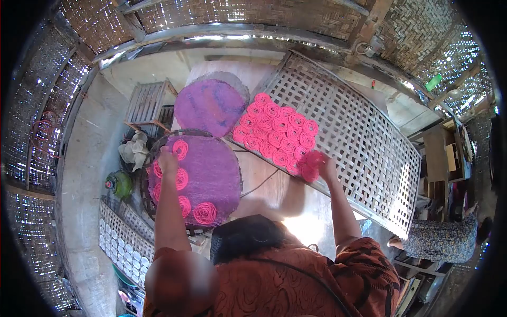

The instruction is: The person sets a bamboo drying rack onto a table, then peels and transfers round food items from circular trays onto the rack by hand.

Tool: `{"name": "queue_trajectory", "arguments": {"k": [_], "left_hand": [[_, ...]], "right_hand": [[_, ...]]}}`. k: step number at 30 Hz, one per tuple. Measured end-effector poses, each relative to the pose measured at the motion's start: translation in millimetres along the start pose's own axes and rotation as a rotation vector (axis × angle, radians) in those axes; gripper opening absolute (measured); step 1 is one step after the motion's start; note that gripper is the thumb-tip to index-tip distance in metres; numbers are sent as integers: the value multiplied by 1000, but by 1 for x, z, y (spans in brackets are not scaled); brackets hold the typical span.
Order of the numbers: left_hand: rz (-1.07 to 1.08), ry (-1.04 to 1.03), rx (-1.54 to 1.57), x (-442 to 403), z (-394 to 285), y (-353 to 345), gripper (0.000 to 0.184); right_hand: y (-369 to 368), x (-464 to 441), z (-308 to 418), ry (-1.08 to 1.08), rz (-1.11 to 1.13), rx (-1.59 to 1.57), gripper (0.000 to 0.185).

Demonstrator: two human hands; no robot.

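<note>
Several pink coiled rosettes (pixel 205 213) lie on a round purple mat (pixel 211 164), mostly along its left and lower edges. My left hand (pixel 167 159) is over the mat's left edge, among these rosettes; its fingers are too small to make out. On the woven lattice rack (pixel 348 142), close rows of pink coils (pixel 274 127) cover the left end. My right hand (pixel 326 168) is at the rack's lower edge, closed on a loose pink coil (pixel 310 166) beside the rows.
Behind the mat lies another purple round (pixel 208 105). A slatted wooden stand (pixel 143 103) and a green gas cylinder (pixel 120 184) are at left. White round pieces fill a lattice tray (pixel 124 251) at lower left. Another person (pixel 441 239) in patterned clothing is at far right.
</note>
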State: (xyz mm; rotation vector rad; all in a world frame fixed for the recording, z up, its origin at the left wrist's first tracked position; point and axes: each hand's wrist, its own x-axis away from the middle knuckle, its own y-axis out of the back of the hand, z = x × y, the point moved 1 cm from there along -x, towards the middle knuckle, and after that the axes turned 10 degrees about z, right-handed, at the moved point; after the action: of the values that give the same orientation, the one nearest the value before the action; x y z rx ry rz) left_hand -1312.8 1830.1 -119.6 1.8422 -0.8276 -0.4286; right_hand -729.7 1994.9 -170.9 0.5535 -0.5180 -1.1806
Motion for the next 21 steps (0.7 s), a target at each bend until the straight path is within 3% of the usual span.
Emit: {"name": "queue_trajectory", "arguments": {"k": [2, 3, 5, 6, 7, 8, 9, 11, 12, 14, 16, 17, 19, 20, 21], "left_hand": [[97, -49, -157, -2, -3, 3, 20], [89, -43, -159, -1, -8, 5, 20], [-244, -554, -175, 24, -54, 14, 19], [-132, -489, -118, 41, -78, 15, 20], [-19, -423, -60, 62, -107, 15, 21], [-32, -536, 83, 87, -138, 16, 19], [210, -522, 26, 109, -166, 15, 17], [341, -885, -59, 141, -189, -17, 23], [338, -887, -57, 151, -192, -13, 23], [360, -1075, 97, 171, -204, 2, 34], [403, -716, -6, 130, -140, -27, 41], [437, -615, 111, 111, -108, -16, 39], [310, -517, -446, 86, -44, 1, 38], [230, -572, -473, 75, -12, 4, 32], [147, -623, -501, 70, 7, 5, 27]], "right_hand": [[0, 7, 17, 7, -98, 319, 37], [-3, 7, 25, 15, -96, 314, 37], [-14, 4, 35, 149, -125, 367, 40], [-22, 4, 54, 160, -115, 359, 40], [-33, 10, 89, -63, 159, -270, 42], [-45, 19, 123, -298, 431, -895, 44], [-54, 26, 148, -387, 565, -1131, 44], [-60, 37, 196, -486, 747, -1463, 37], [-68, 34, 184, -483, 746, -1460, 37], [-72, 23, 158, -301, 547, -1133, 30], [-38, 9, 140, -286, 326, -759, 24], [-14, 2, 126, -243, 245, -542, 22], [-1, -25, 61, -8, -36, -504, 17], [22, -28, 56, -121, -48, 63, 20], [28, -37, 33, -92, -83, -24, 20]]}}
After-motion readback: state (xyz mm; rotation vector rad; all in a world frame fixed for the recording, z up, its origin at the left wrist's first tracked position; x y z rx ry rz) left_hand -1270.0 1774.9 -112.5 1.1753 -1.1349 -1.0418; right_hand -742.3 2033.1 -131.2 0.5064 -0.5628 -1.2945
